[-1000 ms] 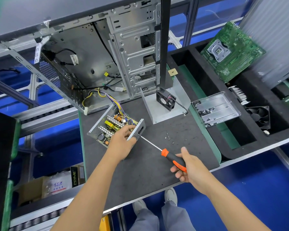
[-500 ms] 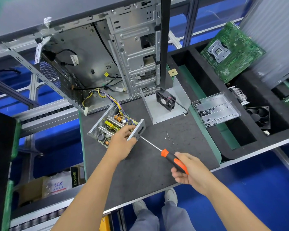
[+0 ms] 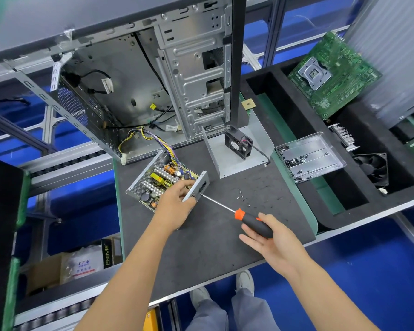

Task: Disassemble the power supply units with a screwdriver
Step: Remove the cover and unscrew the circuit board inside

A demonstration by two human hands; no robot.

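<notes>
On the dark desk, just in front of the gutted computer case, lies the opened power supply unit, its circuit board bared and its wire bundle running back toward the case. The left hand grips the unit's end plate, thumb and fingers curled round the metal edge to steady it. The screwdriver lies with its long axis slanting from that plate down and to the right: the tip meets the plate's outer face, the orange-and-black handle rests in the right hand. That hand's fingers are stretched and loosely spread beneath the handle, cradling it rather than clenching, likely between turns. The screw at the tip is too small to make out. So the unit lies up and left of the right hand, along the shaft's own line, and any next turn must keep that line. Beyond the shaft, loose screws dot the desk; farther from the unit stand a small fan and a screw tray.
</notes>
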